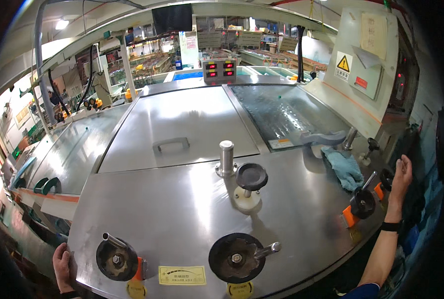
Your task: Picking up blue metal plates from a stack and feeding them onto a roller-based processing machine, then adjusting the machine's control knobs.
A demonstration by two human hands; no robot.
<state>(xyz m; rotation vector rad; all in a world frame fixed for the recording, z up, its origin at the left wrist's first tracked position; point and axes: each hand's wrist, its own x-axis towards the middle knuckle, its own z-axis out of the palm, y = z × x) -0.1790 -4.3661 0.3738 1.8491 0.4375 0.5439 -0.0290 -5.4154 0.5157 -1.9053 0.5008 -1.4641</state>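
A broad stainless-steel machine top [167, 209] fills the space in front of me. At its near left corner my left hand [62, 266] has its fingers curled against the steel edge; part of the hand is hidden. A black handwheel [116, 259] with a metal crank is the control nearest to it. Beyond the right edge, my right hand [403, 177] is raised with fingers loosely extended and nothing visible in them. Next to it are a small dark knob [386, 179] and a black handwheel [362, 203] on an orange mount.
A larger handwheel [237, 258], a black knob [252, 177] and a metal post [226, 158] rise from the top. A blue cloth [342, 168] lies at the right. Behind are a handled steel lid [172, 144], a glass panel [287, 112] and a red-digit display box [219, 70].
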